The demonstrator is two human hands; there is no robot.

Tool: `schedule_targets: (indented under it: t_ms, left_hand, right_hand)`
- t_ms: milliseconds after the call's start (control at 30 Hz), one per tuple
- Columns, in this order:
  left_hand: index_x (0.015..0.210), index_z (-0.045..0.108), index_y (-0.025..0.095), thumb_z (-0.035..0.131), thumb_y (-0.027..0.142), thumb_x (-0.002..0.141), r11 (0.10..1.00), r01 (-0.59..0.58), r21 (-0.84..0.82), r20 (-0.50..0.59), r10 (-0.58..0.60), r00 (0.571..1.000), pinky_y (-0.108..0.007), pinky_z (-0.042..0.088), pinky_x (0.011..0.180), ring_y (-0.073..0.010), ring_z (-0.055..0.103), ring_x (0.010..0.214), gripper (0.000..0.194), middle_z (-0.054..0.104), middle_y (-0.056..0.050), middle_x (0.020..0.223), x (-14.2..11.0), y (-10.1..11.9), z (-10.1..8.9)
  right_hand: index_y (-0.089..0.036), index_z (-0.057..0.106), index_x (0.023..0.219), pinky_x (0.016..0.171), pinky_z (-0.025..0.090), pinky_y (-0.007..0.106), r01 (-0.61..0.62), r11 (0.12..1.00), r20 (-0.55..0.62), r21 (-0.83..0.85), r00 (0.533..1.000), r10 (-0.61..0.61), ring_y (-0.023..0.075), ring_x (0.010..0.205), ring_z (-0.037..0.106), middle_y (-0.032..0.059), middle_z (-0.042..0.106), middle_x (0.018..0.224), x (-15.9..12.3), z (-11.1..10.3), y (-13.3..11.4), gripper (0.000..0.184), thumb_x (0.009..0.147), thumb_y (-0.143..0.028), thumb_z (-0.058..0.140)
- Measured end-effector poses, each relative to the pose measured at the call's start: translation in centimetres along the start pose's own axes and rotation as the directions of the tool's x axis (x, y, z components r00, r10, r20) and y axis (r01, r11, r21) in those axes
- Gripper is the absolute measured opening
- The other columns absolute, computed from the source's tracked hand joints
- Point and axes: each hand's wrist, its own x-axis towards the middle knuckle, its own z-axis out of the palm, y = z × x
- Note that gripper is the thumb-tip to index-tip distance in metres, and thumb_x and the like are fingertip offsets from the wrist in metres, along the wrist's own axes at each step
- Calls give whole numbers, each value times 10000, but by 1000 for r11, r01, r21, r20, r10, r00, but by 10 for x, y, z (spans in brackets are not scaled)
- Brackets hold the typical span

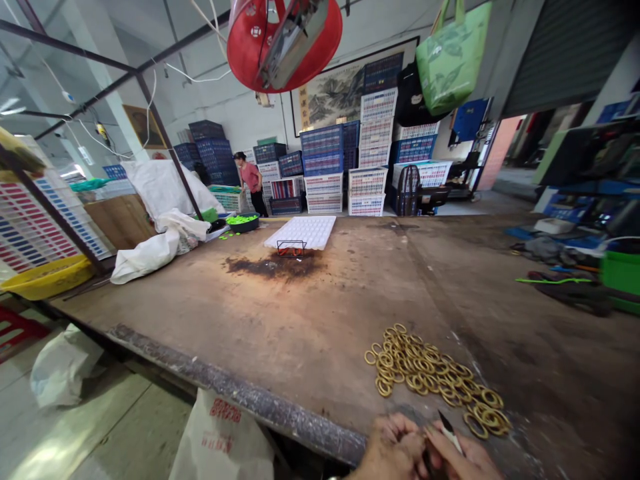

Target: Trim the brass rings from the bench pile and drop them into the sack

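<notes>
At the bottom edge of the head view my left hand [395, 445] and my right hand [460, 457] are close together, over the near edge of the table. A small knife [449, 432] with a dark pointed blade and pale handle rests in my right hand, its tip up. My left fingers are curled and pinched against the right ones; what lies between them is mostly hidden. Just beyond my hands a loose pile of brass-coloured rings [425, 363] spreads over the brown table [300, 327].
A white ridged tray [305, 231] sits farther back behind a small black wire rack [291, 249]. A dark basin of bright green pieces [243, 223] stands at the far left. Overhead hangs a red lamp [245, 47]. A person [251, 179] stands by stacked crates [323, 163].
</notes>
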Motion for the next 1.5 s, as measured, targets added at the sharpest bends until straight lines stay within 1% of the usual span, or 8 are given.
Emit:
schedule_targets:
  t_ms: [100,267,433,867,1100,1200,1333,1500]
  left_hand:
    - [627,477,173,581,536,556,998,65,-12,50,-64,997,-206,204,323,-45,338,302,384,500,29,490,-1,5,-1]
    - [613,464,175,587,529,560,996,84,-21,8,-84,996,-202,174,297,-48,334,274,378,481,38,443,4,-4,1]
    - [627,469,171,582,525,594,1000,24,-3,21,-24,999,-198,206,311,-48,336,285,373,472,43,439,8,-9,3]
    - [727,496,159,569,445,718,999,24,-30,161,-19,987,-154,218,361,-30,347,386,295,465,60,546,-5,0,-8]
    - [753,495,158,553,465,733,999,22,-47,177,-13,984,-157,210,364,-28,325,393,314,456,57,564,-12,4,-5]
    - [708,472,166,565,473,720,999,16,-36,153,-10,988,-158,224,368,-33,334,395,321,460,56,550,-11,5,-4]
    - [689,468,169,554,472,729,1000,-19,14,135,17,991,-160,239,372,-38,334,391,318,451,60,520,-10,3,-6]
    - [692,476,171,554,471,728,997,-39,62,110,32,993,-161,253,378,-44,357,400,313,464,60,527,-12,4,-6]
  right_hand:
    - [-209,371,471,494,419,273,-50,995,47,85,998,46,156,464,500,15,463,446,2,3,1,545,588,-740,405]
    - [-215,507,490,511,437,293,29,992,-73,-121,997,-38,202,524,540,38,533,490,3,-13,0,412,597,-612,514]
    - [-199,543,542,521,423,259,48,965,-79,-258,994,-71,187,539,546,30,564,517,5,-23,2,368,648,-549,498]
    - [-171,471,611,570,363,214,211,937,-66,-278,969,-238,102,581,453,-27,501,586,-22,-6,-44,237,793,-304,398]
    - [-160,511,668,584,358,201,144,940,-143,-308,970,-196,96,578,477,-20,524,594,-26,-8,-44,227,817,-236,357]
    - [-157,539,735,568,329,202,129,854,-162,-504,957,-241,101,588,485,-6,550,627,-29,-10,-41,198,815,-192,362]
    - [-163,549,791,547,264,217,145,601,-30,-786,962,-272,107,600,471,10,581,672,-38,-8,-40,139,788,-145,411]
    - [-160,546,870,568,253,241,132,454,7,-881,964,-265,125,647,506,43,625,758,-42,-5,-41,148,816,-171,409]
